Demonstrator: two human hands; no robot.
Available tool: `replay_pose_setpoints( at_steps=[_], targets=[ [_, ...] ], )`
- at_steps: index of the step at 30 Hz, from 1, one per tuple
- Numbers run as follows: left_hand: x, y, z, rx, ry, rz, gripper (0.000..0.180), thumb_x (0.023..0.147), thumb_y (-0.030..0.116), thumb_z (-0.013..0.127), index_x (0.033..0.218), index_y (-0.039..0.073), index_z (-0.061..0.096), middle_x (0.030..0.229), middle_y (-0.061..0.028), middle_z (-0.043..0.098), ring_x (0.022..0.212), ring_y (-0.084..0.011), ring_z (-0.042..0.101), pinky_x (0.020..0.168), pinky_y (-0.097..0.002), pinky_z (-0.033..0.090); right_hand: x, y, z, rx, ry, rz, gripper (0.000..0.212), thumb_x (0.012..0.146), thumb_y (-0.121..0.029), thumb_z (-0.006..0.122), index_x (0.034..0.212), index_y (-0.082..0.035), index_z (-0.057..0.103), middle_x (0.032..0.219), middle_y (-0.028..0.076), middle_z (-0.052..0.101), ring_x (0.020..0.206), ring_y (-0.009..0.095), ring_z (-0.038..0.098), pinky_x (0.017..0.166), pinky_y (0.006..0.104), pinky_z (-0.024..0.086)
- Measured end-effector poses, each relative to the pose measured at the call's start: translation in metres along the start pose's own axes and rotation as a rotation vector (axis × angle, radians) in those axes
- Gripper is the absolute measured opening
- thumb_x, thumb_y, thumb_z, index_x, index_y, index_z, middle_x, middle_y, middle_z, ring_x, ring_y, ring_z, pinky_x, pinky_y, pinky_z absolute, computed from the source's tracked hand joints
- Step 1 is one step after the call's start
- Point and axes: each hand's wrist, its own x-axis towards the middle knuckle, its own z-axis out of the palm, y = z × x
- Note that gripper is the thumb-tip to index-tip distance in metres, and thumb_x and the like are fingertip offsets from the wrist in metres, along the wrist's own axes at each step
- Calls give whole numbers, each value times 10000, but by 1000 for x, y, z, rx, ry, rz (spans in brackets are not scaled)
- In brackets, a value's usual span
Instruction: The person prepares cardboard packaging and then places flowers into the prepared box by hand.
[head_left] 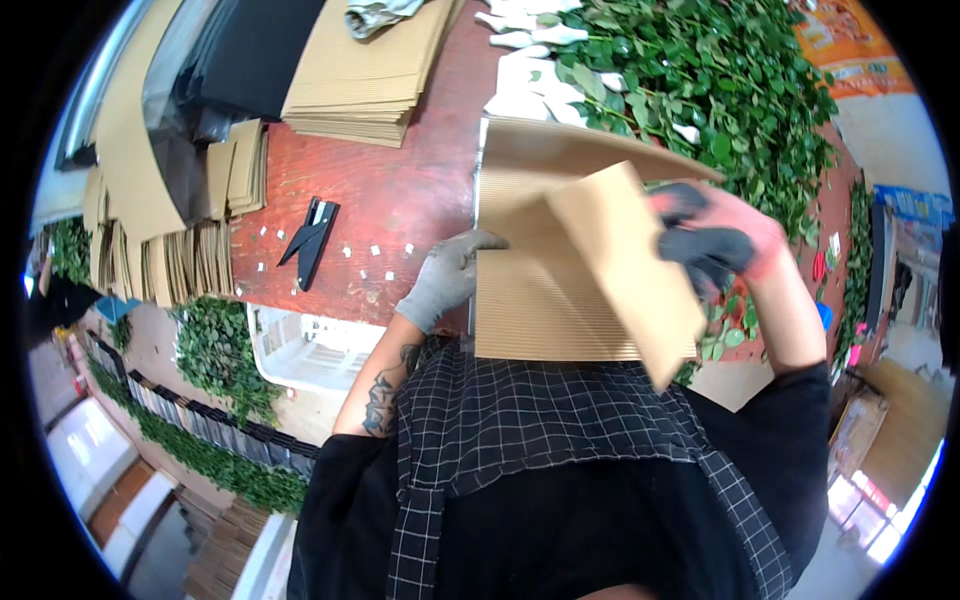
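A corrugated cardboard sheet (540, 310) lies in front of me, its far part (590, 146) bent upward. My left hand (445, 280), in a grey glove, is closed at the sheet's left edge, with fingertips over the top. In a pink and dark grey glove, my right hand (710, 240) grips a smaller, plain brown cardboard strip (635, 275). That strip is tilted above the right part of the sheet and slightly blurred. The right fingers are partly smeared by motion.
A black stapler (312, 243) lies on the red table (400, 190) among small white scraps. Cardboard stacks (370, 75) stand far left. Leafy green stems (700, 80) with white wrapped ends pile up far right. A white crate (315, 345) sits below the table at left.
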Motion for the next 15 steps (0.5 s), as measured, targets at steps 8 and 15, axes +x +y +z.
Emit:
replay_pose_setpoints(
  at_steps=[8, 15],
  targets=[
    [-3, 3, 5, -60, 21, -24, 253, 821, 213, 616, 1013, 51, 648, 990, -126, 670, 930, -283, 644, 813, -352, 504, 122, 110, -14, 477, 29, 95, 164, 877, -225, 655, 904, -118, 533, 651, -55, 466, 514, 42, 449, 431, 185, 301],
    [-20, 2, 12, -8, 17, -47, 235, 812, 209, 622, 983, 49, 644, 977, -122, 670, 915, -289, 644, 786, -347, 504, 129, 130, -22, 420, -19, 83, 184, 860, -197, 670, 942, -115, 528, 672, -39, 492, 532, 71, 516, 450, 191, 354]
  ],
)
